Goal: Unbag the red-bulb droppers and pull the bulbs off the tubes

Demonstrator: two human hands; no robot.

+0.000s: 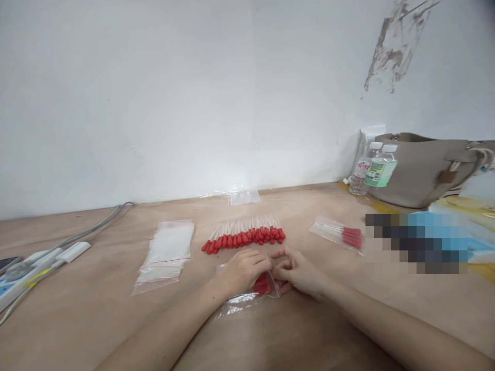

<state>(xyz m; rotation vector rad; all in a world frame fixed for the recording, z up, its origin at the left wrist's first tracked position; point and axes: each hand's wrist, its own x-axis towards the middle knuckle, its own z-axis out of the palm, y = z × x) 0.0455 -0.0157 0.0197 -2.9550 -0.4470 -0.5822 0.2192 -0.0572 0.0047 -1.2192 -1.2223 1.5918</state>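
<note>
My left hand [247, 268] is closed on a clear zip bag [242, 304] lying low in front of me. Red rubber bulbs [263, 284] of droppers show inside that bag, partly covered by my fingers. My right hand [296, 270] pinches the bag's right edge, its fingertips close to those of the left. Just beyond both hands lies a row of droppers [243, 237] with red bulbs toward me and clear tips toward the wall. At the left rests a stack of flat zip bags [168, 252]. A filled bag of droppers [340, 234] lies to the right.
A clear bag [244, 197] lies by the wall. On the right stand two bottles [381, 167] and a grey handbag [421, 167], with blue packaging [441, 232] and a blurred patch nearer. A power strip [23, 283] and cables [93, 224] lie at the left.
</note>
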